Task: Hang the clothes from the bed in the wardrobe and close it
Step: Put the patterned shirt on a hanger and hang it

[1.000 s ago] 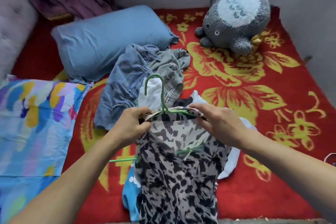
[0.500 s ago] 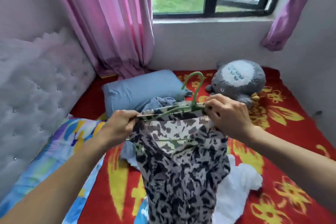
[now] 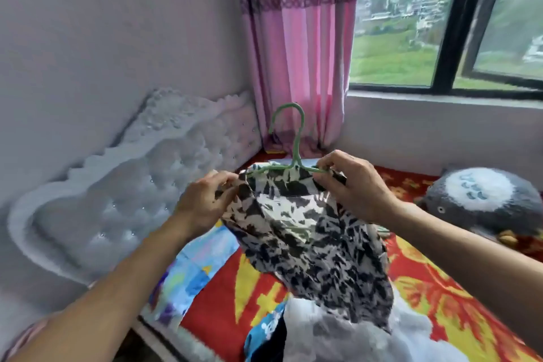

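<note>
fingers [image 3: 224,182] of left hand [image 3: 205,204] and right hand [image 3: 357,189] pinch black-and-white patterned top [image 3: 308,241] onto thin green wire hanger [image 3: 295,138]; levelling both shoulders looks wise.

The green hanger [image 3: 296,138] has both shoulders buried inside the black-and-white patterned garment [image 3: 308,244]; the left hand [image 3: 205,203] loses its fingertips in the fabric; the grey plush toy [image 3: 482,200] is cut by the right edge; the pile of clothes [image 3: 338,335] at the bottom edge is blurred and cropped.
</note>
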A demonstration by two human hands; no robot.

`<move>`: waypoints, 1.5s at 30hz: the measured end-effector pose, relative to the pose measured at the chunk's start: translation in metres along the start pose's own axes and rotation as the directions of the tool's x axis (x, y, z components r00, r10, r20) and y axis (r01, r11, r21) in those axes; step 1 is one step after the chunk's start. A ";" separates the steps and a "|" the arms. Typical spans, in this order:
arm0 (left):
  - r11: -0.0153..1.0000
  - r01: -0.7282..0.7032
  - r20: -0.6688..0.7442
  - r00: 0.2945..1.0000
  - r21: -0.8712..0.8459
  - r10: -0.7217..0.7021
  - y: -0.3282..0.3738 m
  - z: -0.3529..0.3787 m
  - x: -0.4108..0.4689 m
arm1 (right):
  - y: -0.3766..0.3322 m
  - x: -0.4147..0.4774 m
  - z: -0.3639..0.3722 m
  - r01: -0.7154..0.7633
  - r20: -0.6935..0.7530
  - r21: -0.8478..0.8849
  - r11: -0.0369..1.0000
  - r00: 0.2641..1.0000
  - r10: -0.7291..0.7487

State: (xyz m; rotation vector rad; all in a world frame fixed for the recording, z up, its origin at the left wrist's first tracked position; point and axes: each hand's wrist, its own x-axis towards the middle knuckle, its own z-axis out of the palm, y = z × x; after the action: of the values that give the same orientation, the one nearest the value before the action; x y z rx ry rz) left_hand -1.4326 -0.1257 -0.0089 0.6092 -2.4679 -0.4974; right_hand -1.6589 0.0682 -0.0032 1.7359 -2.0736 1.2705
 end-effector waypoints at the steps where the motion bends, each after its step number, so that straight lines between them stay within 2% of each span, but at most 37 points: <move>1: 1.000 0.004 -0.044 0.999 0.003 -0.004 0.000 -0.019 -0.016 | -0.017 0.007 0.002 0.010 0.053 0.043 0.999 0.999 -0.012; 4: 0.999 0.052 -0.176 0.983 -0.001 -0.052 0.001 -0.074 -0.068 | -0.078 0.029 0.007 -0.025 0.324 0.208 0.978 0.945 -0.045; 7: 0.992 0.122 -0.230 0.966 0.023 -0.113 -0.002 -0.123 -0.125 | -0.145 0.037 0.024 -0.017 0.549 0.360 0.933 0.812 -0.197; 10: 0.967 0.250 -0.311 0.924 0.047 -0.224 -0.014 -0.170 -0.188 | -0.215 0.026 0.053 0.045 0.561 0.499 0.865 0.744 -0.363; 13: 0.877 0.479 -0.475 0.778 0.024 -0.412 -0.033 -0.220 -0.263 | -0.289 0.005 0.087 0.026 0.579 0.565 0.824 0.700 -0.419; 15: 0.789 0.614 -0.513 0.677 -0.001 -0.528 -0.045 -0.251 -0.326 | -0.337 -0.013 0.112 -0.032 0.621 0.596 0.802 0.651 -0.435; 17: 0.708 0.705 -0.513 0.618 0.027 -0.596 -0.052 -0.282 -0.394 | -0.384 -0.031 0.137 -0.082 0.626 0.648 0.757 0.623 -0.468; 23: 0.545 0.831 -0.514 0.517 0.111 -0.684 -0.038 -0.372 -0.576 | -0.521 -0.075 0.217 -0.284 0.660 0.704 0.651 0.601 -0.451; 25: 0.492 0.863 -0.530 0.474 0.119 -0.703 -0.036 -0.403 -0.628 | -0.565 -0.090 0.246 -0.331 0.693 0.690 0.644 0.558 -0.455; 31: 0.354 0.927 -0.576 0.359 0.126 -0.734 -0.042 -0.471 -0.728 | -0.691 -0.126 0.296 -0.460 0.750 0.655 0.599 0.489 -0.446; 35: 0.210 0.966 -0.639 0.256 0.149 -0.725 -0.058 -0.502 -0.764 | -0.765 -0.129 0.319 -0.456 0.745 0.658 0.600 0.514 -0.426; 38: 0.103 0.974 -0.685 0.215 0.202 -0.696 -0.074 -0.523 -0.782 | -0.819 -0.120 0.350 -0.418 0.705 0.682 0.600 0.594 -0.388; 42: 0.008 0.955 -0.719 0.229 0.297 -0.657 -0.104 -0.556 -0.799 | -0.889 -0.090 0.417 -0.215 0.582 0.681 0.700 0.740 -0.338; 45: -0.042 0.928 -0.735 0.266 0.371 -0.623 -0.136 -0.591 -0.808 | -0.940 -0.056 0.466 -0.032 0.491 0.635 0.772 0.788 -0.372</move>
State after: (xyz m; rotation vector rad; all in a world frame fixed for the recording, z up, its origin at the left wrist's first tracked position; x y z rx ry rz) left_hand -0.4395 0.0504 0.0559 2.4054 -1.4845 0.4434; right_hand -0.6472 -0.1768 0.1383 2.8861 -1.7443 1.6163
